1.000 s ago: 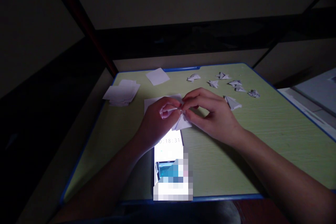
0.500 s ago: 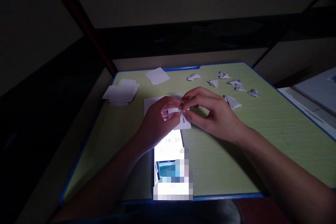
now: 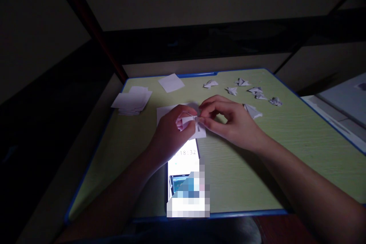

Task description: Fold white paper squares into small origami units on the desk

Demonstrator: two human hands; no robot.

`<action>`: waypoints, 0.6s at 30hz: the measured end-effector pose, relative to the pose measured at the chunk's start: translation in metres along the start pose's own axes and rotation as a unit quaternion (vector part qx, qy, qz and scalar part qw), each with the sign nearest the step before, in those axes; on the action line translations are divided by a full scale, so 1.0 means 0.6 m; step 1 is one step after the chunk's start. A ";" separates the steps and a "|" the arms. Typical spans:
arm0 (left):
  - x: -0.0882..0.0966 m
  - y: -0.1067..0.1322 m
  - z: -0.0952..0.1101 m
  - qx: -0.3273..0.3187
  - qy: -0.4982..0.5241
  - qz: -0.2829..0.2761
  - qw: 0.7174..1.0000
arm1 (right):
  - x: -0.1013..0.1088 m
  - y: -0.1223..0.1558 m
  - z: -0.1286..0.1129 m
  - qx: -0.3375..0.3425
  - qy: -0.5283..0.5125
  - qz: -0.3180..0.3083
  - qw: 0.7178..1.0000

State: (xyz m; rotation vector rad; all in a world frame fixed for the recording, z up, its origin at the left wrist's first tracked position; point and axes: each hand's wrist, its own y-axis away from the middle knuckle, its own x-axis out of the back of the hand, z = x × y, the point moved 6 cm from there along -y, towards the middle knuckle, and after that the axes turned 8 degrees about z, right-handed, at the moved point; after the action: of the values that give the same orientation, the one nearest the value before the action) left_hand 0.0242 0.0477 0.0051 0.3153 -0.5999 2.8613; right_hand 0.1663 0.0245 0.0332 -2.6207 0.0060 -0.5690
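Observation:
A small folded piece of paper is held above the table's middle, over the top end of a lit phone. My left hand grips it from the left, thumb in front and fingers curled behind. From the other side, my right hand pinches its right edge between thumb and fingertips; those fingers hide part of the folds. A flat white sheet lies on the table behind my left hand, partly covered by it.
Left on the green table is a stack of paper squares; a single square lies at the back. Several folded paper pieces are scattered back right, one larger piece near my right hand. Books lie beyond the right edge.
My right thumb and fingertips have drawn closer together on the folded paper, and the paper has shifted slightly up and left. The phone's timer has advanced by one second.

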 end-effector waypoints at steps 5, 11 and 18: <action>0.002 0.002 0.002 -0.023 -0.038 0.010 0.999 | -0.003 0.001 0.003 -0.022 -0.001 0.016 1.000; 0.002 -0.002 -0.001 0.049 0.028 0.026 0.998 | -0.005 0.002 0.005 -0.048 -0.010 0.043 0.998; 0.009 -0.006 -0.001 0.085 0.042 0.063 0.994 | -0.007 0.004 0.016 -0.082 -0.029 0.069 0.994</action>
State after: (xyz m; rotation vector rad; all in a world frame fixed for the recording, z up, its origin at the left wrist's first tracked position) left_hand 0.0199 0.0522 0.0073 0.1870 -0.3742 3.0359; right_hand 0.1668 0.0270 0.0227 -2.7671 0.2224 -0.4613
